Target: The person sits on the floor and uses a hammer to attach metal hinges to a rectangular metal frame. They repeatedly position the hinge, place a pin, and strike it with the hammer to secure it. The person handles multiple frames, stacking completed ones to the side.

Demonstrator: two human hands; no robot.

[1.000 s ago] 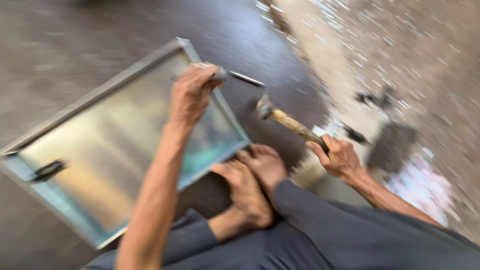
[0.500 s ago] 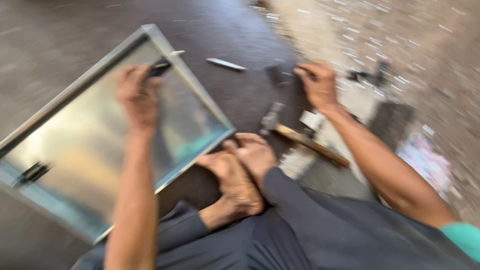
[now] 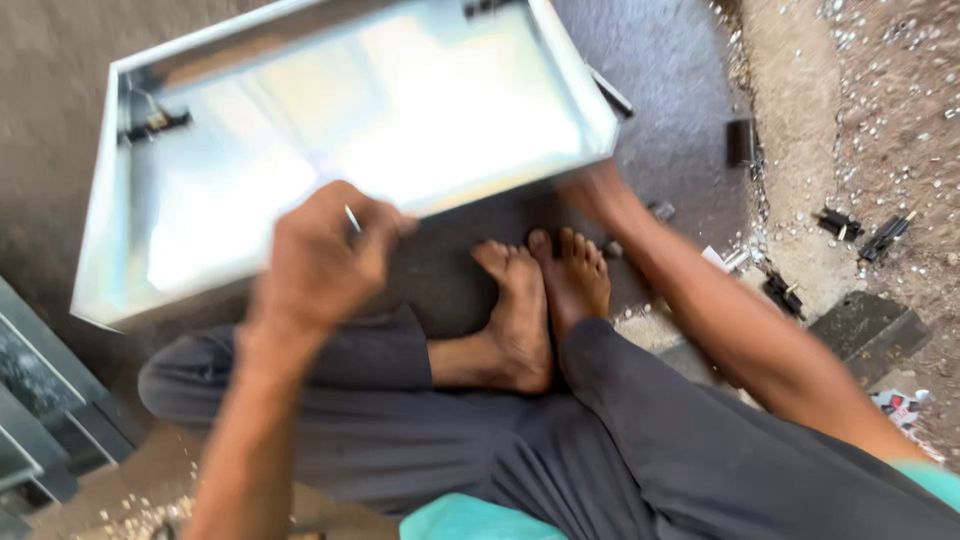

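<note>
Blurring hides much of the right hand [image 3: 598, 195], which reaches under the near edge of the shallow metal tray [image 3: 200, 60]; its grip cannot be told. Curled narrowly, the left hand [image 3: 320, 255] pinches a thin pin-like piece [image 3: 352, 218] just over the tray's near rim. Bare feet [image 3: 545, 290] rest on the dark floor [image 3: 670, 80] below the tray, black clips [image 3: 885, 235] scattered right.

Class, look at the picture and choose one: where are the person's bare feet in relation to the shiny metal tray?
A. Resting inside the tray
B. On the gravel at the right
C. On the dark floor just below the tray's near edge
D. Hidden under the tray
C: both bare feet lie together on the dark floor, just beneath the near edge of the metal tray.
</note>
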